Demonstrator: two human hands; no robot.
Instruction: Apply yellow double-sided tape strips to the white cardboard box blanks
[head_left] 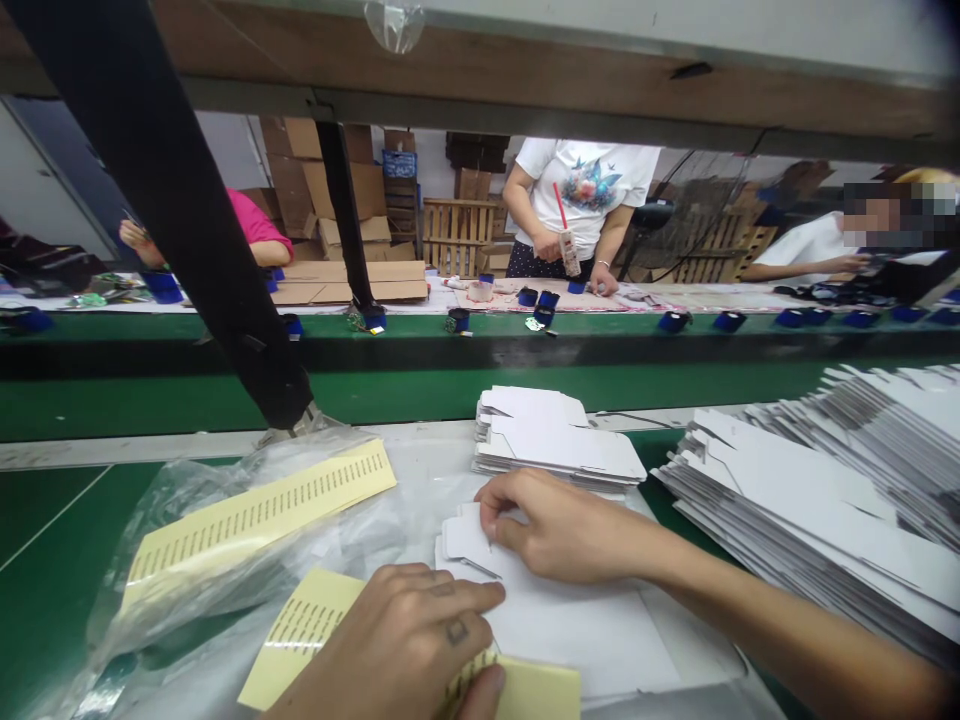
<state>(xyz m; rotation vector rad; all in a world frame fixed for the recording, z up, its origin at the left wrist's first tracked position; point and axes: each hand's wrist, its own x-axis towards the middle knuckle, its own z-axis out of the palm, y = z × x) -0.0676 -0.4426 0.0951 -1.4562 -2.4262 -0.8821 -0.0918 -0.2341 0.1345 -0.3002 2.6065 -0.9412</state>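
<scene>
My left hand (405,635) is curled over a sheet of yellow labels (544,688), its thumb lying on the sheet. The fingertips of that hand reach onto a flat, unfolded white carton (592,635). At the carton's flap end my right hand (551,525) has its thumb and forefinger pinched together against the surface. Whatever lies between those fingertips is too small or hidden to make out. Another strip of yellow labels (262,515) with rows of dark print rests on clear plastic wrap (180,490) to the left.
Behind my right hand lies a stack of flat white cartons (532,425); larger piles (810,500) fan out on the right. A black post (202,220) slants down at left. Across the green conveyor (420,385), co-workers handle parts near several blue round items (547,305). A shelf (480,75) hangs overhead.
</scene>
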